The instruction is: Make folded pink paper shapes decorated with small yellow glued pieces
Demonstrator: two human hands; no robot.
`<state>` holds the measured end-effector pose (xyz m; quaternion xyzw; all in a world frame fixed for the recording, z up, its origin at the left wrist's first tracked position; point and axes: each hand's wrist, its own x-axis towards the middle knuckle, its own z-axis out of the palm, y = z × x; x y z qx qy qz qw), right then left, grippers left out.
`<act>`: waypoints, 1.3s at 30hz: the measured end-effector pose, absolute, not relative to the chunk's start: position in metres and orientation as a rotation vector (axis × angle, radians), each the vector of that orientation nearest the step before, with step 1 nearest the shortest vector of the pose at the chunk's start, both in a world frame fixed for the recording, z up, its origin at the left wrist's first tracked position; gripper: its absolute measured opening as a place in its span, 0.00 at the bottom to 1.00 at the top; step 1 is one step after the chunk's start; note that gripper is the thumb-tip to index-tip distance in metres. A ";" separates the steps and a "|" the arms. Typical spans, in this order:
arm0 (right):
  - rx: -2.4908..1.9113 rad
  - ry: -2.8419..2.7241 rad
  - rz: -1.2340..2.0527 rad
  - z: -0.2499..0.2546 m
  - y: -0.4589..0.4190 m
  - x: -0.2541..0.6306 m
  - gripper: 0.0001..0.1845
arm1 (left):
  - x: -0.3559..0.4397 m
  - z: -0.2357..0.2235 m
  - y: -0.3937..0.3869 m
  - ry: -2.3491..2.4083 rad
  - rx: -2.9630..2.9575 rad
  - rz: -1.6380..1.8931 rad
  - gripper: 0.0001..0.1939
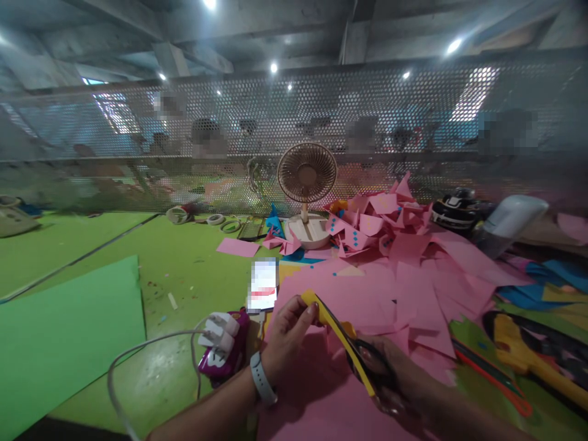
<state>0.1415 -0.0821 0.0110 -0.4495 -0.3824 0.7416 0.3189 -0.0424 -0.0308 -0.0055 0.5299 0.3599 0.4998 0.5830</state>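
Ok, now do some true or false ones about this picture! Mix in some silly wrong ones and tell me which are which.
1. The right hand holds scissors. True.
2. The left hand is holding a blue leaf. False: the left hand holds yellow paper.
3. The fan stands farther away than the phone. True.
4. The wristband is on the right wrist. False: the wristband is on the left wrist.
5. A big green sheet lies to the left of the phone. True.
6. The phone's screen is all dark. False: it is brightly lit.
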 end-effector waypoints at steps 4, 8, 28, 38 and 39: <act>-1.190 -1.014 1.947 0.015 -0.084 0.144 0.26 | -0.041 -0.005 -0.032 0.840 1.235 1.154 0.09; -1.214 -1.036 1.934 0.005 -0.081 0.145 0.25 | -0.039 -0.005 -0.034 0.831 1.223 1.145 0.09; -1.121 -1.125 1.952 -0.004 -0.076 0.147 0.20 | -0.038 -0.004 -0.036 0.810 1.222 1.116 0.09; -1.160 -1.120 1.929 -0.014 -0.076 0.145 0.20 | -0.038 -0.002 -0.037 0.815 1.229 1.139 0.10; -1.171 -1.111 1.935 -0.012 -0.076 0.145 0.20 | -0.038 -0.002 -0.037 0.811 1.223 1.134 0.10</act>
